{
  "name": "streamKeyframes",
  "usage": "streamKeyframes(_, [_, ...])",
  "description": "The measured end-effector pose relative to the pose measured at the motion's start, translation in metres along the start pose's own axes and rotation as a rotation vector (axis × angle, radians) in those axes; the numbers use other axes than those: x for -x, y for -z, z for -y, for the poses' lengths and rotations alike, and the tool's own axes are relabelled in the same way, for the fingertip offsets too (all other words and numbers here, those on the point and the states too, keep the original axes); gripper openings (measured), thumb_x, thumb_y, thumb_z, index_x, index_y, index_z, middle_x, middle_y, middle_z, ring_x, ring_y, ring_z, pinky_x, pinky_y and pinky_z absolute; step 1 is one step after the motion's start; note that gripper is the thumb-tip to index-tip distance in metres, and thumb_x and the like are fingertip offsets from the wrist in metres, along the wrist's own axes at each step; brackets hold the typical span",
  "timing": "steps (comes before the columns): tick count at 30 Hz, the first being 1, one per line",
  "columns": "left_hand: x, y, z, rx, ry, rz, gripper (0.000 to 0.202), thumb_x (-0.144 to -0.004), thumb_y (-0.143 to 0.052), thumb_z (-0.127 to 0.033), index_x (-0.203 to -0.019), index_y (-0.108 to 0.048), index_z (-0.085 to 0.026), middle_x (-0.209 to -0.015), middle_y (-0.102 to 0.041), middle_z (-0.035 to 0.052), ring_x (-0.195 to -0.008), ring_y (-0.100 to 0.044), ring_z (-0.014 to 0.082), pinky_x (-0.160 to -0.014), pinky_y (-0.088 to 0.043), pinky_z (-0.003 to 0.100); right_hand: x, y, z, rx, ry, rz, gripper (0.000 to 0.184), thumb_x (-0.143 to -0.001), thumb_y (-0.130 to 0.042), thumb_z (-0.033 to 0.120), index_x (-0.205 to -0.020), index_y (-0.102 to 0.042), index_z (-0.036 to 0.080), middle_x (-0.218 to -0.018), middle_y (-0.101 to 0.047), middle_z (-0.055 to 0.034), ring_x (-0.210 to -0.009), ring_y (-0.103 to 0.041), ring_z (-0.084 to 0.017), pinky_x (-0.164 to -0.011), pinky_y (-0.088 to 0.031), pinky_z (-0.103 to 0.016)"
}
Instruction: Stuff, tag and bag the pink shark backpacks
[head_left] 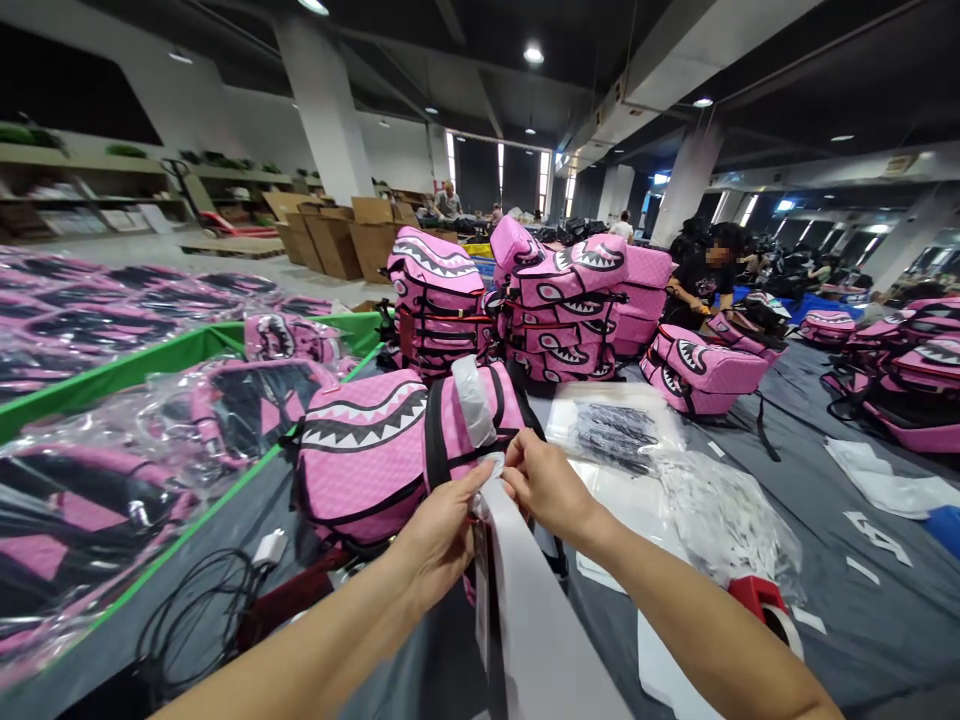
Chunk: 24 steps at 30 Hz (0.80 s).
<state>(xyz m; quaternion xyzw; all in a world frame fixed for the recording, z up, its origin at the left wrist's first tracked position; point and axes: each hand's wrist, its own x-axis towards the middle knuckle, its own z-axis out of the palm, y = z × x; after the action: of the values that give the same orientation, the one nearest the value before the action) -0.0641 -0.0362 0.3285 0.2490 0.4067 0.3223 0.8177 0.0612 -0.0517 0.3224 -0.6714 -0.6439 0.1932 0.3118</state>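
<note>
A pink backpack (pixel 360 450) with a shark-mouth print lies on the grey-covered table in front of me. My left hand (pixel 439 535) is closed, its thumb and fingers pinching the upper end of a long white strip (pixel 536 610) beside the bag. Opposite it, my right hand (pixel 546 482) is closed with fingertips pinched at the same end, where a bit of clear plastic (pixel 495 465) shows. What exactly lies between the right fingertips is hidden. A translucent white wrap (pixel 472 400) covers part of the bag's strap just above my hands.
Stacked pink backpacks (pixel 562 320) stand behind. At left, a green-edged bin (pixel 300 455) holds plastic-wrapped backpacks. A black cable (pixel 202 610) lies near left. Plastic bags (pixel 727 510) and a red tape dispenser (pixel 757 597) lie right. A co-worker (pixel 701 275) works farther back.
</note>
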Motion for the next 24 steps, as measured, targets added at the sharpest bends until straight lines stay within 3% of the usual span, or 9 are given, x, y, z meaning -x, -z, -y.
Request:
streamKeyframes(2, [-0.002, 0.003, 0.002, -0.043, -0.012, 0.042, 0.038, -0.102, -0.045, -0.025, -0.071, -0.063, -0.012, -0.052, -0.060, 0.0018, -0.040, -0.056, 0.0116, -0.041, -0.047, 0.020, 0.000, 0.001, 0.002, 0.161, -0.047, 0.006, 0.019, -0.081, -0.060, 0.005, -0.094, -0.055, 0.018, -0.077, -0.067, -0.0026, -0.069, -0.062, -0.018, -0.061, -0.035, -0.025])
streamKeyframes(4, [-0.003, 0.005, 0.005, -0.077, -0.034, 0.013, 0.039, -0.102, -0.047, -0.026, -0.070, -0.064, -0.011, -0.052, -0.060, 0.0022, -0.039, -0.055, 0.0124, -0.041, -0.047, 0.022, 0.003, 0.001, -0.001, 0.164, -0.030, -0.008, 0.014, -0.085, -0.061, 0.010, -0.096, -0.061, 0.018, -0.080, -0.069, -0.0042, -0.072, -0.063, -0.019, -0.064, -0.036, -0.026])
streamKeyframes(7, [-0.005, 0.007, 0.011, -0.074, -0.054, -0.092, 0.031, -0.098, -0.054, -0.027, -0.076, -0.068, -0.010, -0.057, -0.066, 0.0047, -0.042, -0.058, 0.0143, -0.045, -0.050, 0.025, 0.011, -0.001, -0.009, -0.243, 0.016, 0.105, 0.017, -0.094, -0.050, 0.019, -0.091, -0.066, 0.020, -0.071, -0.065, -0.0002, -0.064, -0.060, -0.015, -0.064, -0.040, -0.024])
streamKeyframes(10, [-0.009, 0.011, 0.018, -0.079, -0.043, -0.111, 0.034, -0.094, -0.062, -0.040, -0.081, -0.071, -0.009, -0.061, -0.070, 0.0083, -0.045, -0.062, 0.0171, -0.049, -0.051, 0.027, 0.013, -0.007, -0.014, -0.672, -0.138, 0.342, 0.027, -0.093, -0.041, 0.022, -0.093, -0.068, 0.019, -0.052, -0.049, 0.0057, -0.047, -0.045, -0.012, -0.055, -0.039, -0.022])
streamKeyframes(13, [-0.005, 0.019, 0.029, -0.113, -0.028, -0.054, 0.048, -0.088, -0.066, -0.057, -0.090, -0.074, -0.010, -0.068, -0.074, 0.0110, -0.057, -0.069, 0.0223, -0.056, -0.055, 0.030, 0.015, -0.009, -0.019, -0.782, -0.253, 0.498, 0.031, -0.093, -0.041, 0.030, -0.092, -0.069, 0.017, -0.043, -0.035, 0.0093, -0.040, -0.031, -0.010, -0.049, -0.035, -0.021])
streamKeyframes(16, [0.013, 0.032, 0.046, -0.150, -0.017, 0.064, 0.057, -0.085, -0.062, -0.068, -0.105, -0.076, -0.017, -0.092, -0.079, 0.0125, -0.086, -0.075, 0.0267, -0.077, -0.059, 0.035, 0.029, 0.001, -0.042, -0.779, -0.139, 0.481, 0.040, -0.095, -0.048, 0.049, -0.092, -0.071, 0.016, -0.059, -0.056, 0.0045, -0.057, -0.051, -0.012, -0.058, -0.044, -0.022])
streamKeyframes(19, [0.036, 0.053, 0.057, -0.371, -0.012, 0.118, 0.059, -0.076, -0.066, -0.075, -0.101, -0.079, -0.023, -0.101, -0.079, 0.0126, -0.096, -0.074, 0.0292, -0.083, -0.058, 0.039, 0.056, 0.019, -0.091, -0.782, -0.137, 0.604, 0.057, -0.075, -0.064, 0.073, -0.081, -0.071, 0.017, -0.066, -0.061, 0.0020, -0.058, -0.051, -0.012, -0.053, -0.041, -0.022])
streamKeyframes(21, [0.045, 0.066, 0.048, -0.648, -0.134, 0.111, 0.057, -0.072, -0.068, -0.077, -0.087, -0.082, -0.024, -0.091, -0.080, 0.0125, -0.091, -0.074, 0.0301, -0.081, -0.058, 0.037, 0.076, 0.025, -0.128, -0.733, -0.190, 0.757, 0.054, -0.061, -0.076, 0.071, -0.065, -0.068, 0.017, -0.051, -0.049, 0.0054, -0.045, -0.038, -0.008, -0.043, -0.027, -0.021])
streamKeyframes(24, [0.036, 0.074, -0.001, -1.045, -0.667, -0.017, 0.043, -0.077, -0.070, -0.066, -0.086, -0.082, -0.025, -0.085, -0.079, 0.0082, -0.089, -0.073, 0.0286, -0.089, -0.057, 0.035, 0.103, 0.010, -0.168, -0.660, -0.216, 0.762, 0.039, -0.064, -0.079, 0.055, -0.065, -0.072, 0.017, -0.046, -0.046, 0.0068, -0.042, -0.030, -0.006, -0.042, -0.021, -0.020])
